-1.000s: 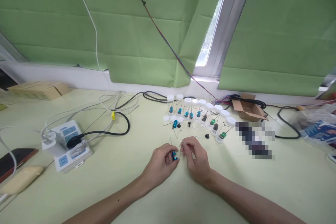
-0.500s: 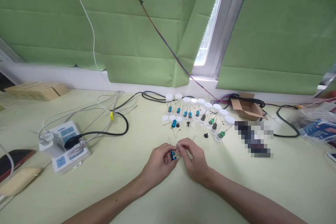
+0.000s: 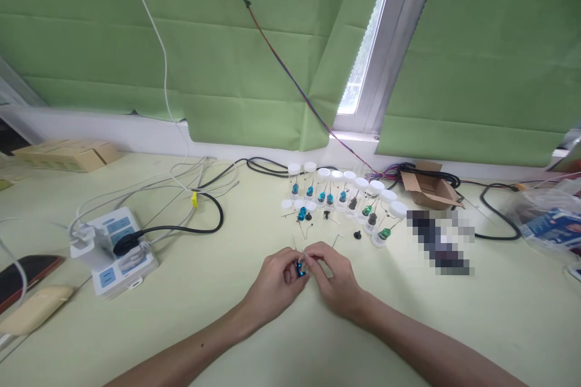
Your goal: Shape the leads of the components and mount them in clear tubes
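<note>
My left hand [image 3: 276, 281] is closed around a small shiny blue metal part [image 3: 300, 268], mostly covered by the fingers. Against it, my right hand [image 3: 334, 274] pinches a small piece with its fingertips; only a thin pale tip shows, too little to name. The two hands meet at the fingertips, low over the table. Just beyond the right hand lies a thin L-shaped hex key [image 3: 338, 239]. A bent thin wire [image 3: 305, 232], a loose blue part [image 3: 302, 213] and a black disc-shaped part [image 3: 357, 234] lie farther out.
A row of clear white-capped bottles [image 3: 380, 234] holding blue, green and dark parts stands behind the hands. An open cardboard box [image 3: 426, 196] sits at back right. On the left are a power strip [image 3: 124, 272] with cables and a beige object [image 3: 39, 309].
The view has shifted a little, so the table's contents appear slightly farther right. My right fingertips have moved slightly at the blue part; my left hand keeps its hold.
</note>
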Demonstrator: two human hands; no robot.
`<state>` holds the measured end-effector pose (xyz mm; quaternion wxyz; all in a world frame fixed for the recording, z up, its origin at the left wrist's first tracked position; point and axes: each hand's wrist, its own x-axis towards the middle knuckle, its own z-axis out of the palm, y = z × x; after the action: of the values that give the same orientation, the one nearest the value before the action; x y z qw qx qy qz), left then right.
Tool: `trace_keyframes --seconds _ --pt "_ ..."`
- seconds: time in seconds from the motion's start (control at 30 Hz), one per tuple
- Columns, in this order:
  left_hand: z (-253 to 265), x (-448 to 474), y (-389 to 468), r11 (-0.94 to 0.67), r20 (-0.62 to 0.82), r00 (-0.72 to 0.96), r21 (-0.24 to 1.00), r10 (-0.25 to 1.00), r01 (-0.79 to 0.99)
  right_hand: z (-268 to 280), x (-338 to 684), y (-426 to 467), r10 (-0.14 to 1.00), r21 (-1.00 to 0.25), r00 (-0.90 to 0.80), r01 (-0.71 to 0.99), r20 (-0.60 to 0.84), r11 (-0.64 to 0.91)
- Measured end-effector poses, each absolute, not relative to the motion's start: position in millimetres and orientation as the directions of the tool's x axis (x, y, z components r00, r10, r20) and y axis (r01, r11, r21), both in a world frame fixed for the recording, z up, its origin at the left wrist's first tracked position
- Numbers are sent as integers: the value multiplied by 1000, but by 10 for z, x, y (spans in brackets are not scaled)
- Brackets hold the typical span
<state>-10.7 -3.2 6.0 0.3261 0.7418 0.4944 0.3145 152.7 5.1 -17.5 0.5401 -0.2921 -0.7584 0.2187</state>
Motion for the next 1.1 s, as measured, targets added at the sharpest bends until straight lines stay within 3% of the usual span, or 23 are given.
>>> trace_keyframes --seconds 1.1 --pt "48 -94 -34 -283 129 313 808 941 517 -129 1519 61 647 -607 -323 226 691 762"
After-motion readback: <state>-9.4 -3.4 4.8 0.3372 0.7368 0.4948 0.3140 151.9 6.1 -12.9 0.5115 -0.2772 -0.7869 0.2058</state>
